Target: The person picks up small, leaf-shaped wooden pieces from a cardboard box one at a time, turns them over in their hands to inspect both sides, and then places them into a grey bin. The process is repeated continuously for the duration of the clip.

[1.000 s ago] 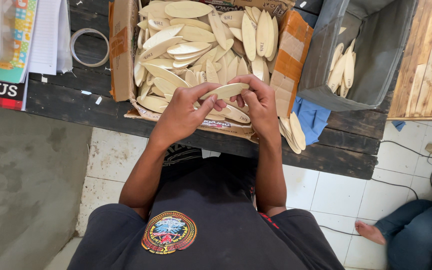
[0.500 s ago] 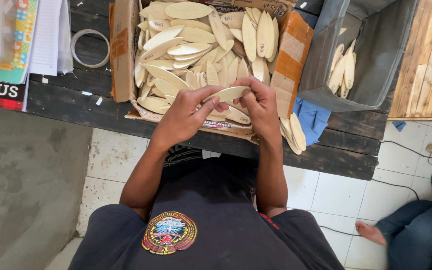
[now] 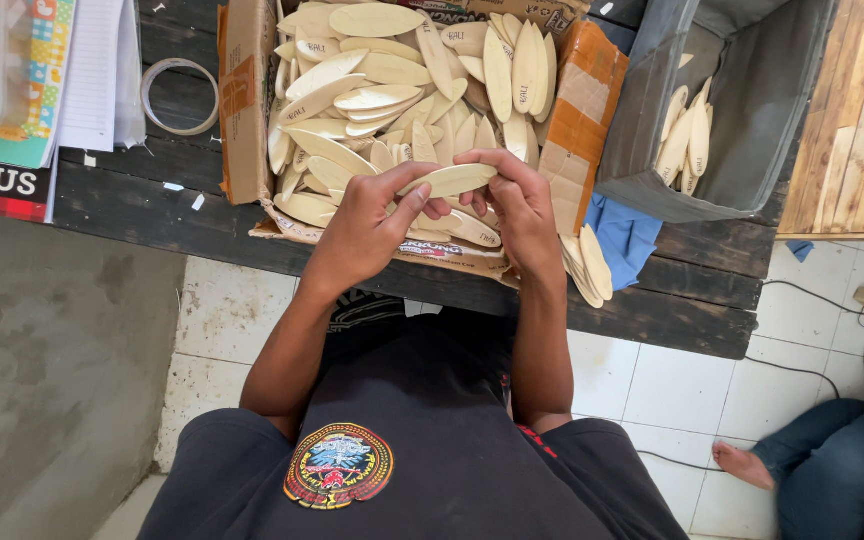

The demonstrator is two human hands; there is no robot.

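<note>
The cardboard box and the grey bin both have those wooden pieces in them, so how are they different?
The cardboard box is brown, its flaps folded open, and heaped full with pale oval wooden pieces. The grey bin is smooth-walled and holds only a few, leaning in one corner. The box sits right before both hands; the bin stands off to the side. Both rest on the dark wooden table.

Bright, even daylight; soft shadows; sharp focus.
</note>
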